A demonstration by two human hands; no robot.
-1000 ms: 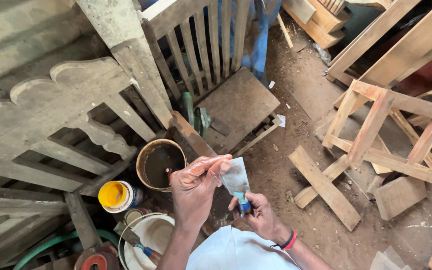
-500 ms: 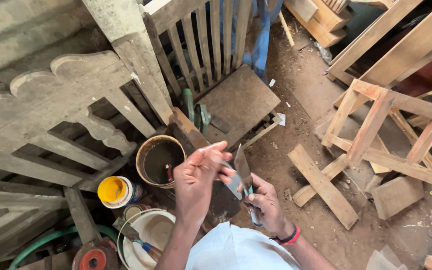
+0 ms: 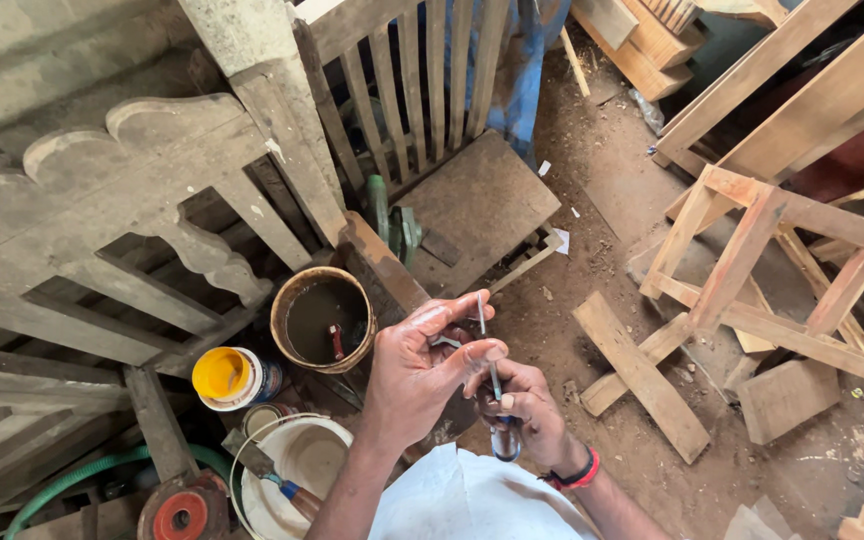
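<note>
Hands meet mid-frame: right hand [image 3: 537, 420] grips one scraper [image 3: 492, 385] by its handle, left hand [image 3: 417, 375] pinches its blade. Beside them one brown tub [image 3: 322, 320], one yellow-lidded can [image 3: 232, 378], one white bucket [image 3: 297, 470]; planks on floor [image 3: 632, 200].

1. We look down on a packed dirt floor [image 3: 612, 210] strewn with sawdust, wood chips and small scraps of paper.
2. At our left lies a grey, weathered wooden frame with a scalloped carved rail [image 3: 102, 190] and slanted slats.
3. Above it we see a grey slatted wooden panel [image 3: 422, 70], with a flat dark wooden board [image 3: 477, 205] lying at its foot.
4. At our right stands an unfinished pale wooden stool frame [image 3: 752, 260], with loose offcut planks [image 3: 642, 375] just beside it.
5. Even daylight falls over everything, and we see no hard shadows.
</note>
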